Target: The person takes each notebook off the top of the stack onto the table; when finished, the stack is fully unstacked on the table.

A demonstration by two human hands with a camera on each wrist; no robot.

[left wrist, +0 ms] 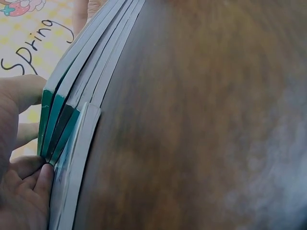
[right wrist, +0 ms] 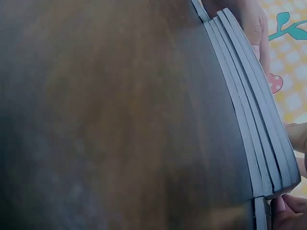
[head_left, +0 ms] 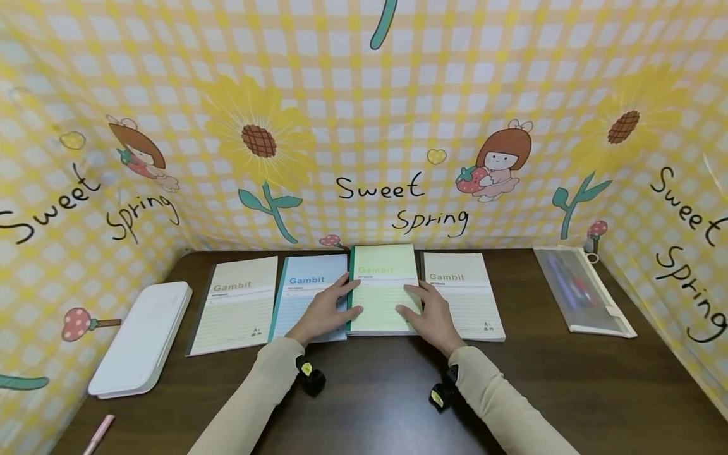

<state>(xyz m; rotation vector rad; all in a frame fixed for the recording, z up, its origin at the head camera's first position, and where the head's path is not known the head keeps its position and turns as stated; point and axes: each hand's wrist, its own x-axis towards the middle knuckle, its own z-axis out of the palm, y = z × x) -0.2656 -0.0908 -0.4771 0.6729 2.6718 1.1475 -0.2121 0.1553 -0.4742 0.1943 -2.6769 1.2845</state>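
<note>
- Your left hand (head_left: pixel 325 311) lies flat, fingers straight, on the left edge of the green notebook stack (head_left: pixel 383 287), overlapping the blue Gambit notebook (head_left: pixel 309 294).
- Your right hand (head_left: pixel 431 314) rests open on the stack's right edge, beside the cream Gambit notebook (head_left: pixel 463 294).
- The stack sits mid-desk (head_left: pixel 370 404) at the rear edge.
- White case (head_left: pixel 142 338) near the left edge; clear pencil pouch (head_left: pixel 582 291) near the right.
</note>
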